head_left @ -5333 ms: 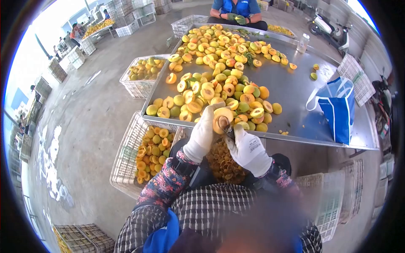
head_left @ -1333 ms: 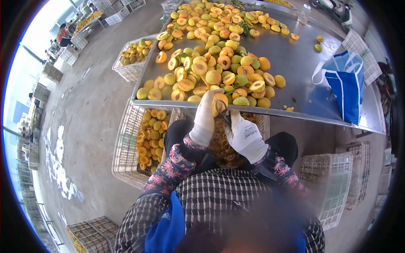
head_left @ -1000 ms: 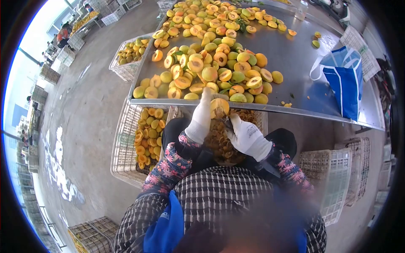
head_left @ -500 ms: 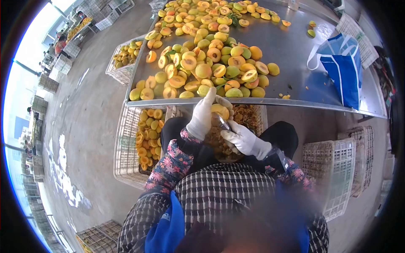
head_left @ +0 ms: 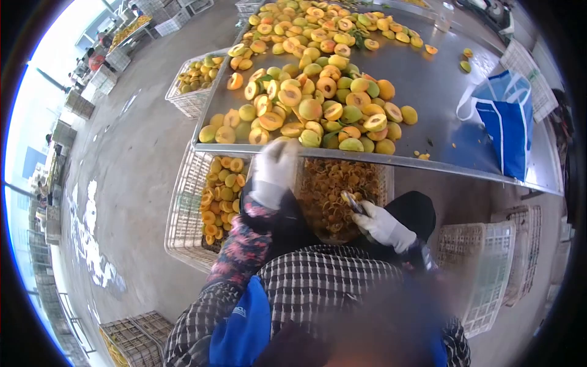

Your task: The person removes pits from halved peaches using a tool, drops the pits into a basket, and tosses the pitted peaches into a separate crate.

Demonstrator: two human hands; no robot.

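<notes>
Both hands wear white gloves. My left hand (head_left: 274, 171) is smeared by motion at the table's front edge, just below the near fruit; its fingers cannot be made out. My right hand (head_left: 383, 227) is wrapped round a small metal tool (head_left: 353, 202), whose tip points up and left over a container of brown pits and scraps (head_left: 338, 183). Halved and whole yellow-green fruits (head_left: 310, 109) lie heaped on the metal table (head_left: 431, 110). Orange fruit halves fill part of a white crate (head_left: 183, 214) to the left of my knees.
Another fruit crate (head_left: 178, 98) stands left of the table. A blue and white bag (head_left: 507, 137) and a clear bottle (head_left: 444, 17) are on the tabletop. White crates (head_left: 474, 260) stand at the right, brown crates (head_left: 137, 336) at the lower left. Several people are far off at the upper left.
My left hand has moved left, away from my right hand. The fruit half held between them is gone from there. My right hand, still with the tool, has moved right and lower.
</notes>
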